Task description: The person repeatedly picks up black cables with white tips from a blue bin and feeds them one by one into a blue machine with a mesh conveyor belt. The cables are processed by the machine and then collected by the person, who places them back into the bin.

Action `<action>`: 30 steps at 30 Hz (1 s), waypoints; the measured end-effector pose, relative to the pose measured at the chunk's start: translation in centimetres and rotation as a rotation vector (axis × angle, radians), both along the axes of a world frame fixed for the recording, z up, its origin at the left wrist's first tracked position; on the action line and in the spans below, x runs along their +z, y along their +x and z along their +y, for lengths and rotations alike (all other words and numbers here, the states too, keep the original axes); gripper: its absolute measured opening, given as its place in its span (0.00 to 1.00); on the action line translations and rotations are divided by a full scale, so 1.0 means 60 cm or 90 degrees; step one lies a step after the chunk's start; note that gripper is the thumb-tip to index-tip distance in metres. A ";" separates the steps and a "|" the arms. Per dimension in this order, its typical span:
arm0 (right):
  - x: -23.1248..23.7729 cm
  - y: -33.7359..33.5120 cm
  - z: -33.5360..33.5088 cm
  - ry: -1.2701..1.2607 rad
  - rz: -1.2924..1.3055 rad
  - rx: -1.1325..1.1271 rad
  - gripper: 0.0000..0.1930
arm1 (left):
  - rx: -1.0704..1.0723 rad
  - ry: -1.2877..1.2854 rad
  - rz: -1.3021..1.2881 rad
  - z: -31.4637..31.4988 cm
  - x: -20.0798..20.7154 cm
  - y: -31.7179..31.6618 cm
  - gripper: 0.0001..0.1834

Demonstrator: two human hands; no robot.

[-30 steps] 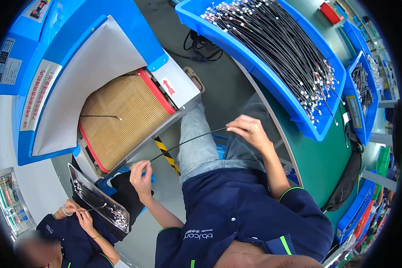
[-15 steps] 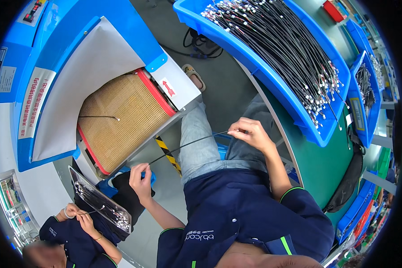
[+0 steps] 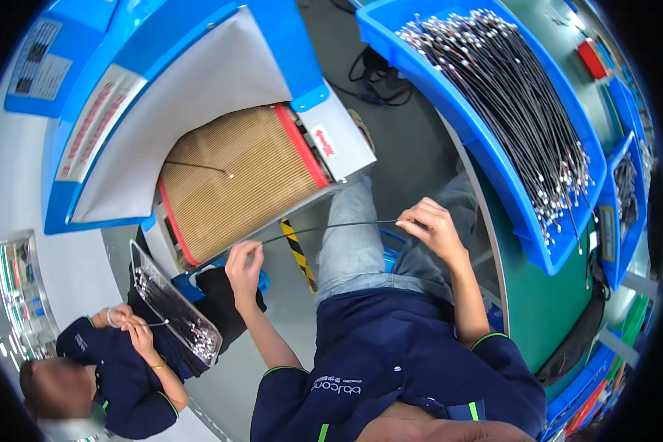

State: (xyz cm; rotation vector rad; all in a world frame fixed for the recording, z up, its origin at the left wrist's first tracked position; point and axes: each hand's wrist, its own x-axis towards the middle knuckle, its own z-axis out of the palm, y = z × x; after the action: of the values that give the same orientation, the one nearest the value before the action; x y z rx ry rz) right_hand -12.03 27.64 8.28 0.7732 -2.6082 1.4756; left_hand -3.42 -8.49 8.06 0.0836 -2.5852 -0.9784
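Note:
A thin black cable [image 3: 330, 227] spans the gap between my two hands, above my lap. My left hand [image 3: 244, 269] pinches one end, close to the front edge of a conveyor belt [image 3: 236, 184]. Between the fingertips of my right hand [image 3: 429, 225] is the other end, on the side of the green table. The cable bows slightly upward, and its end tips are mostly covered by my fingers. Another black cable [image 3: 199, 166] lies on the tan mesh belt, partly inside the blue machine's opening.
A large blue bin [image 3: 486, 147] full of black cables stands on the green table [image 3: 519, 317] at right, with a smaller blue bin [image 3: 617, 214] beside it. At lower left a co-worker [image 3: 118, 361] handles a cable over a clear tray [image 3: 151, 291].
The view has shifted, so machine and bins appear further right. Both hands still hold the cable, which has gone from nearly straight and slanted to slightly bowed and flatter.

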 end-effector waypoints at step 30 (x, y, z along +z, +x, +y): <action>-0.079 -0.091 -0.319 0.071 0.106 -0.166 0.07 | -0.093 -0.113 -0.112 -0.309 -0.066 -0.330 0.09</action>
State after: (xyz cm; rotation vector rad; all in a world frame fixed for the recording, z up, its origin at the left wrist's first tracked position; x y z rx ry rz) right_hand -17.52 8.48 3.52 0.5147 -2.5636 1.1548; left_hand -23.22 -27.02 4.09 -0.0712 -2.8616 -0.8181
